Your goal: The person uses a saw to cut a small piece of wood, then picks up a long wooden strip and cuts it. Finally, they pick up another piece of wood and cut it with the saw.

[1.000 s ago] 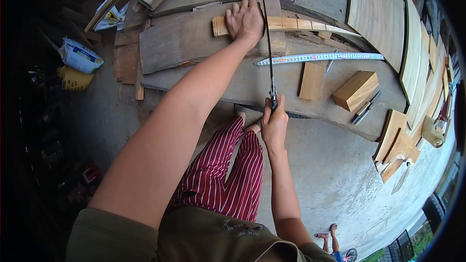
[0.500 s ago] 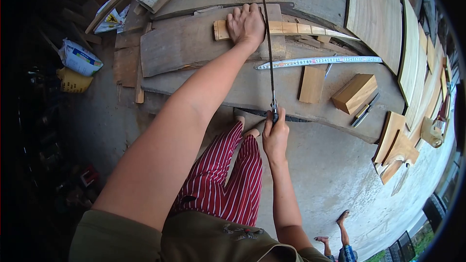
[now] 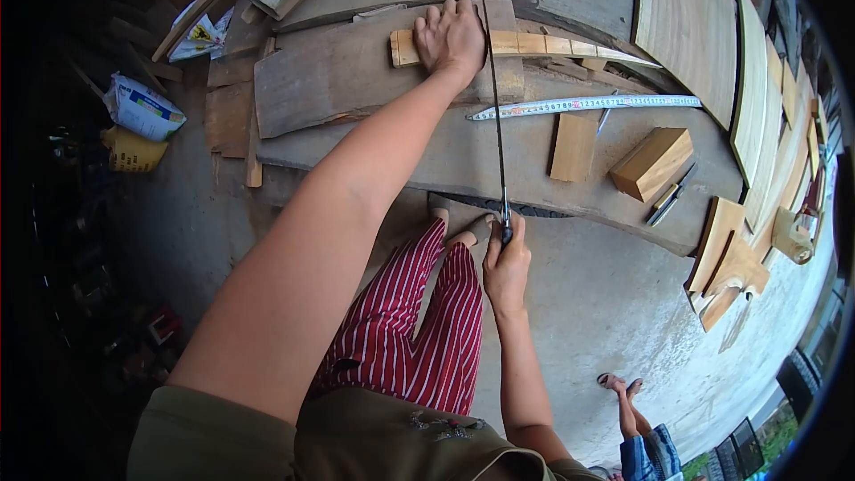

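My left hand is closed over a narrow light wood strip, pressing it down on a wide weathered board. Pencil-like lines cross the strip, and its right end tapers to a point. My right hand grips the handle of a handsaw, low near the table's front edge. The thin dark blade runs up across the strip, just right of my left hand. How deep the blade sits in the wood cannot be made out.
A tape measure lies extended right of the blade. Nearby are a flat wood piece, a wood block and a dark pen-like tool. Long planks lean at right. A person's legs show on the floor behind.
My right hand has drawn the saw slightly back toward my body. My left hand keeps its place on the strip. The other person's legs have shifted and show more.
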Demonstrator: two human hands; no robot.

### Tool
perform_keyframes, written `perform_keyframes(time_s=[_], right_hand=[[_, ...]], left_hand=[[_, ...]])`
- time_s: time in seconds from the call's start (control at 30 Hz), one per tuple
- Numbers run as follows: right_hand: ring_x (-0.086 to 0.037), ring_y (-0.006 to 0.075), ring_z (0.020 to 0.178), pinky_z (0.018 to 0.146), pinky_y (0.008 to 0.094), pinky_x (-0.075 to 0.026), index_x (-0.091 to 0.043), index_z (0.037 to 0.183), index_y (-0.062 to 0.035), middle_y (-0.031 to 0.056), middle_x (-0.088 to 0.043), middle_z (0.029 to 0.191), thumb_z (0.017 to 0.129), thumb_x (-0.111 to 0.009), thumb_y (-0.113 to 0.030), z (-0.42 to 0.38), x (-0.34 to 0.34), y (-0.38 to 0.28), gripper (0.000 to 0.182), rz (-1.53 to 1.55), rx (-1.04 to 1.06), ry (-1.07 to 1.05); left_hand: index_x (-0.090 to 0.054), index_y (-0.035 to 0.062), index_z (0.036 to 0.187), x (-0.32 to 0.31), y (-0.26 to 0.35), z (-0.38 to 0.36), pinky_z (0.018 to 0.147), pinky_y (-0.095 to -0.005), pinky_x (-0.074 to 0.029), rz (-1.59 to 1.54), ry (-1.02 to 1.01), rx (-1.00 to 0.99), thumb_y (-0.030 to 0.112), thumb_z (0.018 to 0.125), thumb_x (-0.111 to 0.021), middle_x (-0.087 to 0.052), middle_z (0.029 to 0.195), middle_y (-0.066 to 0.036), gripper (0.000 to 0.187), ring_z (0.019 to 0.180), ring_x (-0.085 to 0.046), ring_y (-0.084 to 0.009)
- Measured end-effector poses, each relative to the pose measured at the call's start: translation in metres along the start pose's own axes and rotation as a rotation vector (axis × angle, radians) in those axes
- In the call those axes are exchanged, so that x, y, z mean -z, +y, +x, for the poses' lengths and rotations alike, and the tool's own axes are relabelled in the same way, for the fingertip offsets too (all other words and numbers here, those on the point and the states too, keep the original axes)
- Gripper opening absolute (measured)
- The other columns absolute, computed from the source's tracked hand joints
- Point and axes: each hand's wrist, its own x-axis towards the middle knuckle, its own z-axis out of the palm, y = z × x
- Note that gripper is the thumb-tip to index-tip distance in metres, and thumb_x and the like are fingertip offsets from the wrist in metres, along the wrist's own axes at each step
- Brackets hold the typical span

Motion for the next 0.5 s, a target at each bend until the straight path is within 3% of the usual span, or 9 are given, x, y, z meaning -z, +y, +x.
perform_keyframes(time_s=[0.1,0.2,0.3,0.37,0.5], right_hand=[[-0.058,0.0465,0.064,0.055,0.0428,-0.045,-0.049,0.115,-0.0003,0.0276,-0.057,0.072,0.097,-0.053,-0.006,0.058,-0.022,-0.017,0.019,0.023,0.089,0.055],[-0.059,0.0468,0.065,0.056,0.0426,-0.046,-0.049,0.116,-0.0006,0.0274,-0.058,0.073,0.097,-0.052,-0.006,0.065,-0.025,-0.016,0.020,0.046,0.067,0.044],[-0.059,0.0466,0.064,0.055,0.0423,-0.046,-0.048,0.116,-0.0004,0.0261,-0.059,0.073,0.097,-0.052,-0.005,0.012,-0.015,0.000,0.020,0.051,0.084,0.069],[-0.060,0.0463,0.066,0.056,0.0425,-0.046,-0.049,0.117,-0.0011,0.0261,-0.060,0.075,0.096,-0.053,-0.004,-0.031,-0.004,0.013,0.022,0.053,-0.056,-0.010],[-0.063,0.0453,0.069,0.058,0.0426,-0.047,-0.049,0.119,-0.0022,0.0267,-0.060,0.078,0.095,-0.055,-0.005,-0.035,0.001,0.015,0.024,-0.007,-0.089,-0.038]], left_hand=[[-0.061,0.0105,0.098,-0.004,-0.003,0.000,0.092,-0.0379,-0.038,-0.006,0.031,-0.022,0.021,0.096,-0.042,-0.064,0.107,-0.005,0.022,0.104,-0.055,-0.0230],[-0.062,0.0106,0.098,0.000,-0.001,-0.002,0.092,-0.0378,-0.038,0.040,0.021,-0.027,0.021,0.096,-0.042,-0.064,0.108,-0.005,0.022,0.104,-0.055,-0.0231],[-0.062,0.0103,0.098,-0.003,0.000,0.001,0.092,-0.0376,-0.038,0.002,0.012,-0.004,0.023,0.096,-0.043,-0.065,0.107,-0.005,0.023,0.104,-0.055,-0.0233],[-0.062,0.0109,0.098,0.000,0.000,0.000,0.091,-0.0372,-0.038,-0.016,0.029,-0.007,0.024,0.096,-0.042,-0.065,0.106,-0.004,0.024,0.103,-0.055,-0.0232],[-0.062,0.0106,0.098,-0.004,0.000,0.000,0.091,-0.0367,-0.038,-0.009,0.037,-0.016,0.024,0.097,-0.041,-0.065,0.106,-0.005,0.025,0.104,-0.056,-0.0225]])
